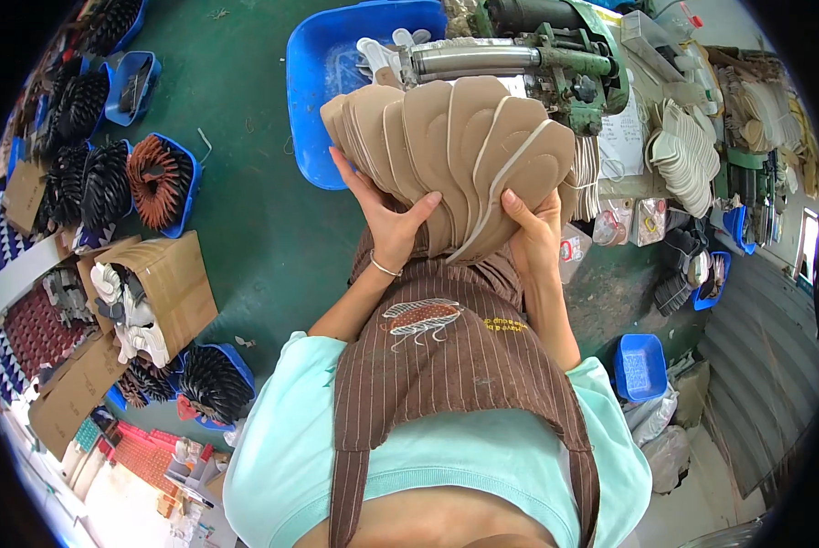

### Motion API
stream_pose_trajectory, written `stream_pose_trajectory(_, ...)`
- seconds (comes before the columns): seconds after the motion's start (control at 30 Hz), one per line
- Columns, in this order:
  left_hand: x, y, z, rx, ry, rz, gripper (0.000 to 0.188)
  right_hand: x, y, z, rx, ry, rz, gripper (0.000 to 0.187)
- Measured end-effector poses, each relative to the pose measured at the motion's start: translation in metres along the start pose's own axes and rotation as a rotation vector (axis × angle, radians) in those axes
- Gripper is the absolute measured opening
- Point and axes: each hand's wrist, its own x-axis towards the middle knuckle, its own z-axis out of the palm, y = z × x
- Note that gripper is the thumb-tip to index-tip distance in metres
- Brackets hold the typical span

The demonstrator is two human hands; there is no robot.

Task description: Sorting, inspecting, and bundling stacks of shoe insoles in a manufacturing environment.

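Observation:
A fanned stack of tan shoe insoles (459,137) is held up in front of my apron, between both hands. My left hand (386,215) grips its left side, the thumb lying on the front insoles and the fingers reaching round the outer edge. On the right, my right hand (535,224) clasps the stack's lower corner, thumb on the face of the nearest insole; its other fingers are mostly hidden behind. Pale edges show between the overlapping insoles. Behind the stack stands a blue bin (313,91) with a few white and tan pieces in it.
A green machine with a metal roller (473,60) sits just beyond the insoles. More white insoles (683,155) are piled on the bench at right. Blue baskets of black soles (213,384) and a cardboard box (176,292) stand at left. A small blue basket (640,367) is at lower right.

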Motion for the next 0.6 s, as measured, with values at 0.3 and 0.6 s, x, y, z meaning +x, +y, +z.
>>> stream_pose_trajectory(0.3, 0.007, -0.008, -0.001, 0.351, 0.186, 0.070, 0.130, 0.012, 0.024, -0.007, -0.177, 0.065, -0.161, 0.036)
stream_pose_trajectory(0.6, 0.050, -0.013, -0.042, 0.045, 0.287, -0.080, 0.100, 0.048, 0.071, -0.063, -0.268, 0.302, -0.237, 0.037)
